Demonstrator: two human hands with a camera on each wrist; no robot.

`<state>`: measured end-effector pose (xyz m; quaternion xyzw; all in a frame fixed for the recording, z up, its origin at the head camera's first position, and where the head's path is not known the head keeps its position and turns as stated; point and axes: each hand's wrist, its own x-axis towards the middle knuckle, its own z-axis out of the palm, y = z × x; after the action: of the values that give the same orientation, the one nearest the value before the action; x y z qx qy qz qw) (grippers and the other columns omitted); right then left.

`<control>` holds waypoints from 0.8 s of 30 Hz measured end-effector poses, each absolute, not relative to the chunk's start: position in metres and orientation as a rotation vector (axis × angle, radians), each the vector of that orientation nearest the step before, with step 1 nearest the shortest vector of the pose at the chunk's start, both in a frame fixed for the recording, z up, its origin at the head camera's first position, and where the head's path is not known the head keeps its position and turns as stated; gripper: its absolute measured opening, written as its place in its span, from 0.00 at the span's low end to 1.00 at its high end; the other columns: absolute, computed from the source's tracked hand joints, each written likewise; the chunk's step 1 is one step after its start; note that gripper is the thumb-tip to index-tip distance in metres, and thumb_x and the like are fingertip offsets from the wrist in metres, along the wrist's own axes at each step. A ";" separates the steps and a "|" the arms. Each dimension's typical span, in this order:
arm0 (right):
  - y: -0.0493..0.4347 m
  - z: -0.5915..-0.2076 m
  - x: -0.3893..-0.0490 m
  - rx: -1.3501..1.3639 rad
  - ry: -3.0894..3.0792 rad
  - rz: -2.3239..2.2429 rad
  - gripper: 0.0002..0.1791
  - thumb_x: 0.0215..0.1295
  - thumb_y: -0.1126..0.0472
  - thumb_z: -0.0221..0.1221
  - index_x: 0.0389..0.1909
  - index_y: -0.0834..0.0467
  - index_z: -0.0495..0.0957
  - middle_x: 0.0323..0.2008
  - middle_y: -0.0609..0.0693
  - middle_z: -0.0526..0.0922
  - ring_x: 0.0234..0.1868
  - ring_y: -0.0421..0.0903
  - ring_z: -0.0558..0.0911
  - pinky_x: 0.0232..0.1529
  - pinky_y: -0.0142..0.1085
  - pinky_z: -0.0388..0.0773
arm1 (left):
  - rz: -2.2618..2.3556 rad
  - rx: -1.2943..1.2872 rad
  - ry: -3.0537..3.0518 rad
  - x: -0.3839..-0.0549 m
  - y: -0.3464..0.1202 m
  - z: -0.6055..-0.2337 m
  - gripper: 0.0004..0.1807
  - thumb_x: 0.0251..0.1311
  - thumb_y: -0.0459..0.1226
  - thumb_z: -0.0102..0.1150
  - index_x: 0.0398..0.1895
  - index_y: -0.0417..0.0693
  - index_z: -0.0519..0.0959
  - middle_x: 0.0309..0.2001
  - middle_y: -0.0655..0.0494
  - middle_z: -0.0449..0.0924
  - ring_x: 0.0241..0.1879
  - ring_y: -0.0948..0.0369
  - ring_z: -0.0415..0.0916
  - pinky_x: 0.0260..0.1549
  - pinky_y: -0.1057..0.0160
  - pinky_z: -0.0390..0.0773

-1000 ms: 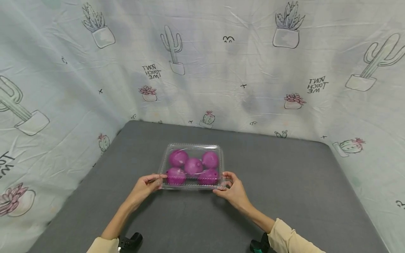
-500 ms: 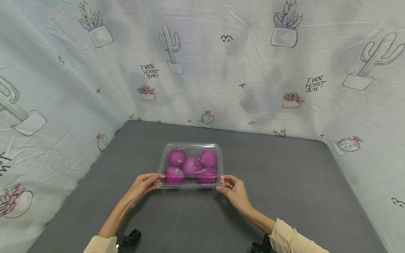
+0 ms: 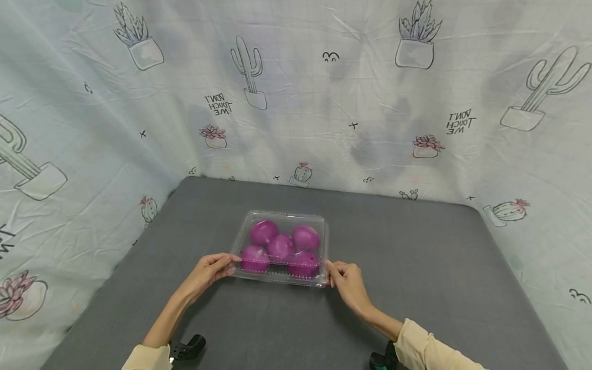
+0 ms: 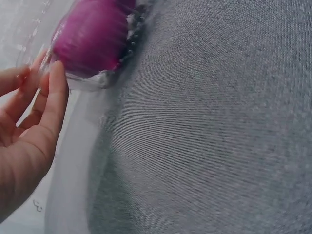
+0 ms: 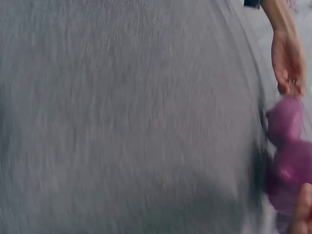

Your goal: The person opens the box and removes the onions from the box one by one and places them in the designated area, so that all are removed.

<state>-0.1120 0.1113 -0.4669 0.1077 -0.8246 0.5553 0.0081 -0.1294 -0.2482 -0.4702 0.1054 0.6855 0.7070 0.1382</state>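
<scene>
A clear plastic clamshell box (image 3: 289, 220) holds several purple balls (image 3: 281, 248). It appears slightly raised over the grey surface, its right side dipped nearer the person. My left hand (image 3: 207, 275) pinches the box's near left corner. Thumb and fingertips of the left hand (image 4: 34, 131) meet at the plastic corner (image 4: 90, 84) in the left wrist view, beside a purple ball (image 4: 92, 39). My right hand (image 3: 350, 285) grips the right edge near its front corner, with some fingertips hidden. In the right wrist view only part of the right hand (image 5: 303, 212) shows, and the balls look blurred.
A grey cloth-covered table (image 3: 416, 272) extends around the box. White fabric printed with cacti (image 3: 296, 92) hangs behind it and along both sides. Black bands sit at the left wrist (image 3: 188, 350) and the right wrist (image 3: 385, 359).
The box's right side has come down and toward the person, so it sits skewed. The balls have shifted a little inside. My right hand has moved slightly right and lower; the left stays nearly put.
</scene>
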 end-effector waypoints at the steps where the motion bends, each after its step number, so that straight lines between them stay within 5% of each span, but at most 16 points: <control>1: 0.114 -0.467 -0.112 0.342 -2.602 1.667 0.21 0.65 0.59 0.61 0.13 0.62 0.72 0.25 0.48 0.79 0.29 0.40 0.80 0.32 0.30 0.73 | 2.031 0.331 1.985 -0.129 -0.248 -0.471 0.18 0.73 0.34 0.44 0.49 0.22 0.74 0.45 0.58 0.80 0.46 0.65 0.78 0.43 0.69 0.77; 4: 0.121 -0.464 -0.112 0.456 -2.597 1.477 0.11 0.56 0.62 0.69 0.29 0.60 0.75 0.33 0.49 0.78 0.32 0.43 0.79 0.29 0.30 0.74 | 1.986 0.378 1.998 -0.130 -0.249 -0.471 0.20 0.74 0.34 0.42 0.51 0.18 0.71 0.46 0.57 0.80 0.45 0.66 0.78 0.44 0.69 0.77; 6: 0.126 -0.464 -0.116 0.684 -2.476 1.350 0.20 0.50 0.67 0.72 0.41 0.62 0.73 0.41 0.57 0.75 0.33 0.46 0.79 0.29 0.29 0.77 | 1.962 0.378 2.028 -0.130 -0.249 -0.469 0.22 0.74 0.35 0.42 0.52 0.16 0.70 0.47 0.55 0.79 0.44 0.66 0.78 0.43 0.68 0.77; 8: 0.130 -0.463 -0.123 0.969 -2.320 1.152 0.20 0.55 0.67 0.68 0.47 0.64 0.73 0.48 0.61 0.73 0.36 0.49 0.80 0.30 0.28 0.78 | 1.952 0.355 2.053 -0.129 -0.250 -0.468 0.24 0.75 0.37 0.40 0.53 0.16 0.69 0.48 0.52 0.79 0.43 0.65 0.78 0.44 0.68 0.77; 11: 0.134 -0.461 -0.135 1.282 -2.068 0.809 0.08 0.66 0.66 0.58 0.43 0.65 0.78 0.49 0.60 0.74 0.39 0.47 0.81 0.36 0.29 0.79 | 1.955 0.332 2.082 -0.127 -0.252 -0.467 0.27 0.77 0.39 0.34 0.52 0.16 0.70 0.48 0.49 0.80 0.42 0.64 0.78 0.44 0.67 0.77; 14: 0.134 -0.456 -0.144 1.359 -1.925 0.642 0.13 0.74 0.63 0.48 0.37 0.64 0.80 0.42 0.56 0.78 0.39 0.45 0.81 0.38 0.30 0.79 | 1.959 0.326 2.088 -0.127 -0.253 -0.468 0.27 0.78 0.39 0.32 0.52 0.17 0.71 0.47 0.49 0.80 0.41 0.63 0.78 0.44 0.66 0.77; 19: 0.134 -0.446 -0.161 1.291 -1.904 0.707 0.16 0.75 0.62 0.46 0.38 0.67 0.80 0.39 0.56 0.79 0.36 0.45 0.80 0.36 0.32 0.78 | 1.850 0.439 2.204 -0.130 -0.258 -0.473 0.19 0.71 0.33 0.48 0.58 0.26 0.70 0.43 0.42 0.77 0.40 0.63 0.78 0.42 0.60 0.79; 24: 0.130 -0.436 -0.184 1.162 -1.949 0.861 0.16 0.75 0.60 0.46 0.40 0.67 0.79 0.40 0.55 0.78 0.38 0.47 0.79 0.38 0.32 0.77 | 1.746 0.549 2.277 -0.131 -0.263 -0.472 0.26 0.66 0.31 0.56 0.65 0.28 0.64 0.37 0.40 0.76 0.35 0.56 0.79 0.36 0.57 0.79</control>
<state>-0.1837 0.1296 -0.4358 0.4484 -0.7524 0.3324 0.3497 -0.1315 -0.2627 -0.4722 0.1866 0.7748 0.5939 0.1098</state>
